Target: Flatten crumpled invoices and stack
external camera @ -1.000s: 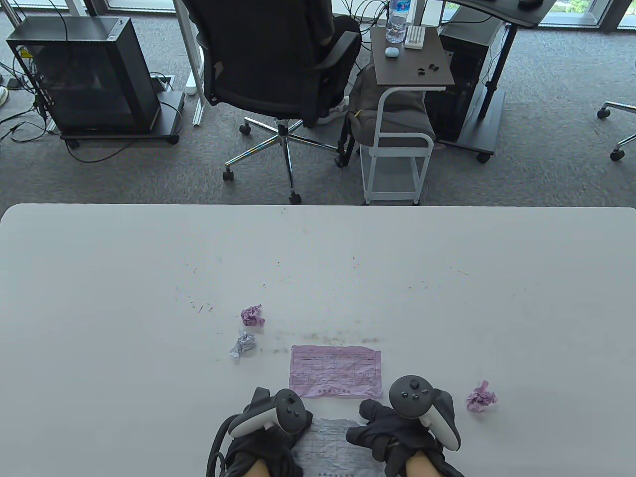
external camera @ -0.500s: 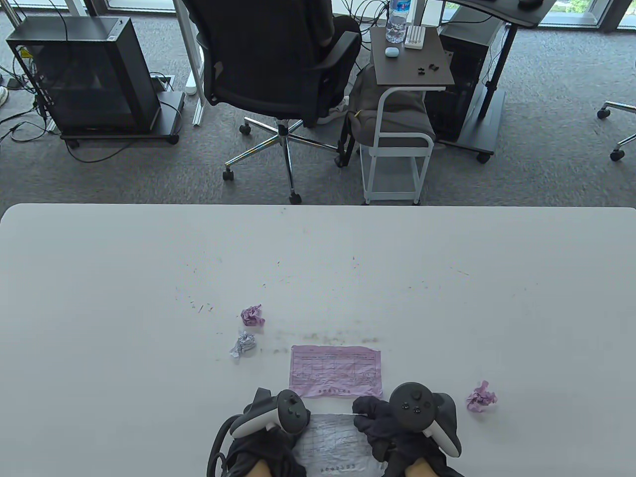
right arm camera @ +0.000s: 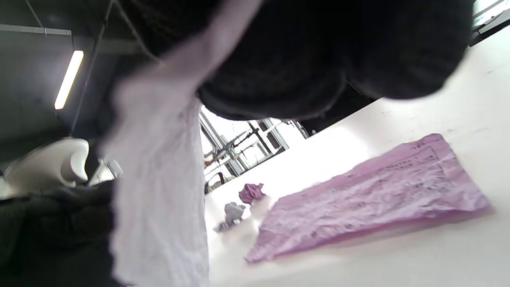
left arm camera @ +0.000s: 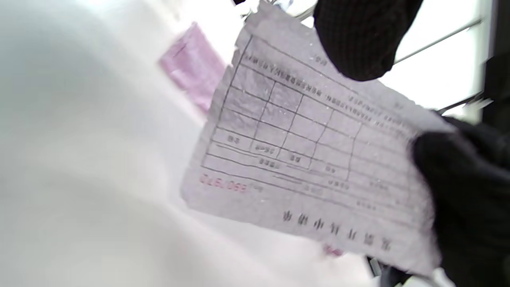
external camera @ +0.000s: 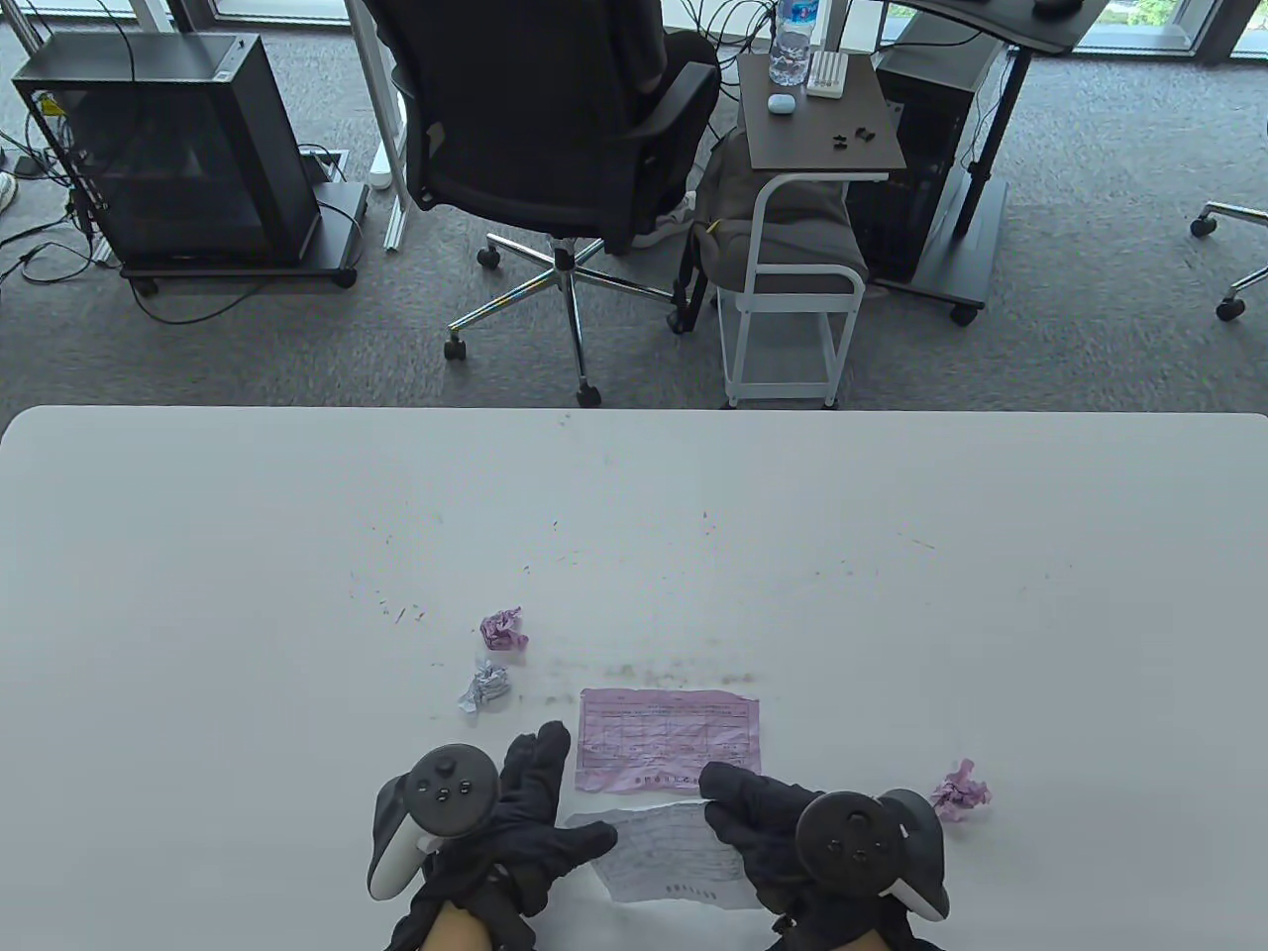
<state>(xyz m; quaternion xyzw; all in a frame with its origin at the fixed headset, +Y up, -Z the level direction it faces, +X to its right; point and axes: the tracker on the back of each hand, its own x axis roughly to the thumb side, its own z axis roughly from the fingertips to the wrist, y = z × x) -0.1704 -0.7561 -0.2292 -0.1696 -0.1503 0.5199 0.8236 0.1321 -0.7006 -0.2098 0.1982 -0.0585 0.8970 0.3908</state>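
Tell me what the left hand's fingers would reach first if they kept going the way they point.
Probably the flattened pink invoice: the left hand points up and right toward its near-left corner. Height above the table is unclear.

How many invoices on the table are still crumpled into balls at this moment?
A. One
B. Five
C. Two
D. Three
D: the table view shows a pink ball and a grey ball left of the flattened pink invoice, plus another pink ball at the right.
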